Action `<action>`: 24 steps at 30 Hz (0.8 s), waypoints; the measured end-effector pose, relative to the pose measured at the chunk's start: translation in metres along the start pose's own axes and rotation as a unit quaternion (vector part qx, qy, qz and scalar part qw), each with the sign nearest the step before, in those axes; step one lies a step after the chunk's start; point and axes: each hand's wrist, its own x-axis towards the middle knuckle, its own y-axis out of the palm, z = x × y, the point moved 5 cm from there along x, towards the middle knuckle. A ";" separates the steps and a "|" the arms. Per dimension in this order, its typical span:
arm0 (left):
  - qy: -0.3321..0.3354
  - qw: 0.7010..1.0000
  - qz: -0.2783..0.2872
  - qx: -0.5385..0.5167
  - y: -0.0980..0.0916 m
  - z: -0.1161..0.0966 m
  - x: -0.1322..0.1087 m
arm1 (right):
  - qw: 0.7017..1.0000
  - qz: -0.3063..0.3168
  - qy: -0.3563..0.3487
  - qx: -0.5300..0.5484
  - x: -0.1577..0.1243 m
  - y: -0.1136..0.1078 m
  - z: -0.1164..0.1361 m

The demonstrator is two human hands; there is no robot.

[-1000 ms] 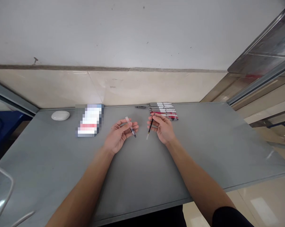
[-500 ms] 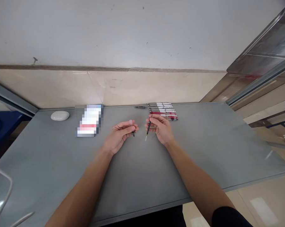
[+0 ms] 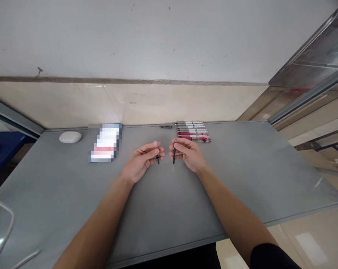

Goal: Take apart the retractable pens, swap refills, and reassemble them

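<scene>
Between the thumb and fingers of my left hand (image 3: 140,160) is a pen barrel (image 3: 157,158), clear at its upper end and dark lower down; part of it is covered by the thumb. My right hand (image 3: 192,155) pinches a slim black pen refill (image 3: 174,157) near its top. The refill hangs almost upright, with a yellowish band and a pale lower end. A small gap separates the two hands, and the two pen parts do not touch. Just beyond my right hand lies a row of several pens (image 3: 194,129), white, grey and red.
A small dark pen part (image 3: 166,127) lies by the table's back edge. Left of my hands are a phone (image 3: 104,144) with a blurred screen and a white oval case (image 3: 70,137). White cable (image 3: 10,224) crosses the near left of the grey table (image 3: 163,213).
My right hand has shifted slightly left, bringing the refill closer to the left hand and more upright. More of the barrel's dark lower end shows below the left fingers.
</scene>
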 end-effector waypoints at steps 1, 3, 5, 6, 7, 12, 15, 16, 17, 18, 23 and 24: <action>-0.002 1.000 0.002 -0.002 0.000 0.000 0.000 | 1.000 0.002 0.003 -0.001 0.000 0.000 0.000; -0.005 1.000 0.005 -0.007 0.000 0.001 0.000 | 1.000 0.007 0.007 -0.003 -0.001 0.000 0.000; -0.007 1.000 0.007 -0.008 0.000 0.002 0.000 | 1.000 0.013 0.010 -0.006 -0.002 0.001 0.000; -0.008 1.000 0.006 -0.008 0.000 0.002 0.000 | 1.000 0.014 0.011 -0.007 -0.002 0.002 0.001; -0.010 1.000 0.005 -0.007 0.000 0.002 0.000 | 1.000 0.013 0.011 -0.009 -0.002 0.002 0.001; -0.019 1.000 -0.011 -0.007 -0.001 0.002 0.001 | 1.000 -0.018 0.004 -0.005 0.000 -0.001 -0.001; -0.015 1.000 -0.007 -0.001 -0.001 0.000 0.001 | 0.999 -0.049 0.000 -0.009 0.002 -0.005 -0.002; -0.012 1.000 -0.005 0.001 0.000 -0.001 0.000 | 0.998 -0.058 -0.001 -0.011 0.003 -0.006 -0.002; -0.009 1.000 -0.003 0.002 0.000 -0.001 0.000 | 0.998 -0.065 -0.002 -0.012 0.003 -0.007 -0.002; -0.007 1.000 -0.002 0.002 0.000 -0.002 -0.001 | 0.997 -0.072 -0.004 -0.013 0.003 -0.008 -0.002; -0.005 1.000 -0.004 0.005 0.000 -0.001 -0.001 | 0.996 -0.084 -0.007 -0.015 0.004 -0.009 -0.003; -0.005 1.000 -0.005 0.005 0.000 0.000 -0.001 | 0.996 -0.085 -0.006 -0.016 0.004 -0.009 -0.003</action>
